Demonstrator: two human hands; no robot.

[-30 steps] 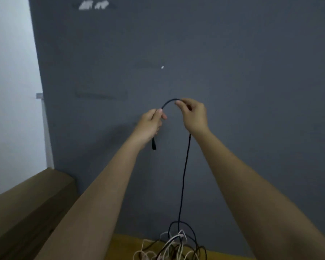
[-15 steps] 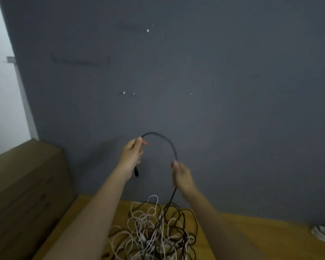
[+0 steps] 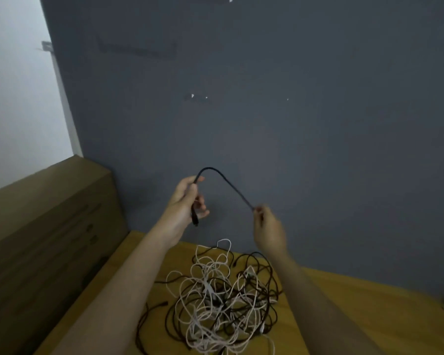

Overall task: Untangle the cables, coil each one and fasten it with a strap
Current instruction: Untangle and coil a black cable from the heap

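The left hand (image 3: 187, 201) has its fingers curled round the end of a black cable (image 3: 224, 180), the plug hanging just below the palm, while the right hand (image 3: 268, 230) pinches the same cable further along between thumb and fingertips (this hand is blurred, so the exact finger placement is hard to read). The cable arches up between the two hands in front of the grey wall (image 3: 292, 124); whether it runs on from the right hand into the heap cannot be made out. The tangle of black and white cables (image 3: 221, 295) lies on the wooden table (image 3: 369, 316), near its back edge, with a cardboard box (image 3: 49, 226) along the table's left edge. The likely trouble from here is that the black cable is, by my judgement, not yet free of the heap: pulling more length through the right hand could tighten a knot or lift the white cables with it, and a loose pinch could let the cable slip and the first loop spring open. Against the frame half a second back, the right hand sits further to the right and further from the left, the span of cable between them is longer and straighter on its right side, and the left hand holds the plug end as before.
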